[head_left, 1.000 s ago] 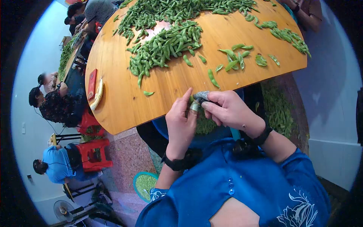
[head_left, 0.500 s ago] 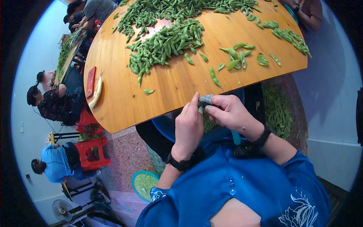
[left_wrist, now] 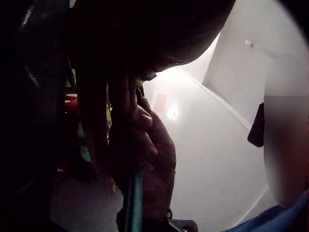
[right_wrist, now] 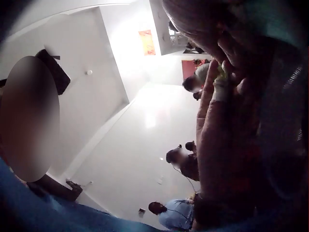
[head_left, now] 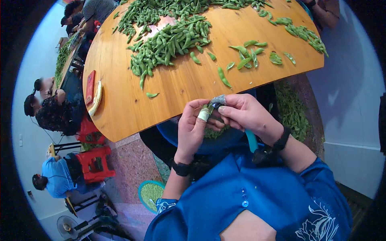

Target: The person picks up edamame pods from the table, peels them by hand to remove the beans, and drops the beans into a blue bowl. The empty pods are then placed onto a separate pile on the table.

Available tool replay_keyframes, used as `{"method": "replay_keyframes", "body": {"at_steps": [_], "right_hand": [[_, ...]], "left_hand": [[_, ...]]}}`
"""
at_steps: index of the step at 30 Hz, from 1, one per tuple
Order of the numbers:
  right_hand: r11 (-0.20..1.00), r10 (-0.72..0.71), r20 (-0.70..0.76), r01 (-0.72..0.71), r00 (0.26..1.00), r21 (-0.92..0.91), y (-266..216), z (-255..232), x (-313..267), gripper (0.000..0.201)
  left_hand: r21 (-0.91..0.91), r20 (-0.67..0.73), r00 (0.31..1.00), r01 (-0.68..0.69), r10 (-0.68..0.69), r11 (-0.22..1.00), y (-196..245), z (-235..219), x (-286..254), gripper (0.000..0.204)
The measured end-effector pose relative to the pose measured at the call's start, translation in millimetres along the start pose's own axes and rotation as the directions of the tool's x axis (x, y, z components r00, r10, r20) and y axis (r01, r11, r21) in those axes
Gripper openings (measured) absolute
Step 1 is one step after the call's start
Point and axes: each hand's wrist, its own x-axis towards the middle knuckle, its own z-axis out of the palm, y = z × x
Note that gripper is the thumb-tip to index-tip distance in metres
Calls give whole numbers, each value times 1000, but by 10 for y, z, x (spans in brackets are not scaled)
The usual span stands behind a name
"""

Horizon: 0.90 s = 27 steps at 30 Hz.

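Both hands meet just off the near table edge in the head view. My left hand (head_left: 192, 127), with a pale wrap (head_left: 204, 114) on its thumb, pinches a small green soybean pod (head_left: 208, 107), mostly hidden by fingers. My right hand (head_left: 253, 114) grips a tool with a teal handle (head_left: 251, 140) that sticks out below the palm; its working end is hidden. A grey cover (head_left: 218, 99) sits on the right index finger, which is up against the pod. The left wrist view is dark but shows the teal handle too.
A wooden table (head_left: 177, 88) bears a heap of green pods (head_left: 173, 42) and some loose pods (head_left: 223, 77). A red box (head_left: 90, 88) and a banana-shaped pale thing (head_left: 96, 98) lie at its left. Below are a blue tub (head_left: 169, 134) and a teal-rimmed basket (head_left: 141, 195). People sit at the left.
The hands dipped slightly and came back up. The left index finger, straight before, is now bent in toward the right fingertips, and more of the teal handle shows.
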Motion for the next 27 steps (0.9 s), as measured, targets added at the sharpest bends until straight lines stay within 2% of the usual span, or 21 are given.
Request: {"method": "replay_keyframes", "body": {"at_steps": [2, 3, 4, 5, 7, 9, 10, 11, 12, 13, 14, 16, 17, 18, 20, 21, 23, 24, 25, 26, 27], "right_hand": [[955, -179, -95, 150, 979, -256, 45, 48, 10, 17], [955, -178, -91, 150, 980, -255, 58, 55, 8, 17], [914, -263, -99, 215, 960, -345, 70, 59, 2, 17], [859, -346, -98, 273, 933, -432, 81, 61, -3, 17], [846, -371, -107, 287, 923, -450, 83, 64, -13, 18], [830, -397, -114, 304, 911, -467, 67, 41, -17, 20], [826, -408, -175, 281, 896, -490, 44, -8, -5, 22], [821, -420, -234, 257, 877, -510, 19, -65, 16, 23], [813, -484, -257, 321, 836, -485, 3, -140, 57, 27], [821, -479, -301, 299, 825, -486, -67, -208, 62, 27], [829, -472, -343, 278, 812, -484, -138, -283, 68, 27], [763, -568, -429, 254, 702, -595, -159, -513, 191, 25], [745, -561, -447, 191, 697, -639, -215, -614, 198, 21], [743, -566, -439, 201, 697, -639, -222, -725, 225, 21], [601, -641, -422, 77, 641, -796, -160, -947, 279, 18], [600, -665, -406, 126, 627, -790, -105, -1024, 293, 16], [656, -640, -443, 147, 629, -740, -69, -1032, 285, 16], [711, -607, -483, 160, 631, -685, -51, -1022, 273, 17], [712, -607, -483, 163, 631, -683, -48, -1008, 265, 17], [744, -579, -503, 164, 641, -647, -56, -990, 257, 17], [773, -553, -521, 168, 650, -612, -70, -981, 249, 17]], "left_hand": [[9, -79, 997, -9, 10, 1000, 1, 56, -7, 20], [143, -126, 991, -15, 33, 990, -14, 40, -9, 18], [275, -170, 984, -12, 61, 961, -20, 30, -9, 17], [276, -174, 983, -10, 60, 961, -10, 25, -10, 17], [343, -223, 972, 12, 69, 939, 14, 21, -7, 14], [315, -263, 962, 20, 67, 949, -37, 43, 14, 13], [287, -298, 952, 23, 67, 958, -60, 66, 26, 13], [389, -278, 957, 29, 87, 921, -66, 102, 24, 12], [486, -257, 961, 34, 105, 873, -58, 144, 13, 10], [511, -232, 972, 94, 32, 854, -19, 188, -24, 12], [687, -148, 980, 7, 131, 726, -111, 152, -28, 16], [812, 59, 981, -155, 184, 563, -182, 137, -28, 22], [870, 47, 985, -122, 165, 479, -149, 132, -65, 24], [873, 43, 984, -121, 172, 472, -80, 103, -59, 24], [935, 58, 950, -160, 307, 317, 118, -19, -59, 24], [957, -10, 957, -75, 289, 280, 282, -44, -38, 20], [991, -68, 891, 9, 449, 134, 373, -293, 17, 18], [984, -115, 886, 41, 449, 171, 450, -408, 64, 21], [996, -91, 854, 75, 513, 53, 537, -455, 101, 25], [996, -89, 853, 74, 514, 50, 569, -553, 152, 25], [993, -45, 865, 93, 499, -72, 570, -678, 212, 26]]}}
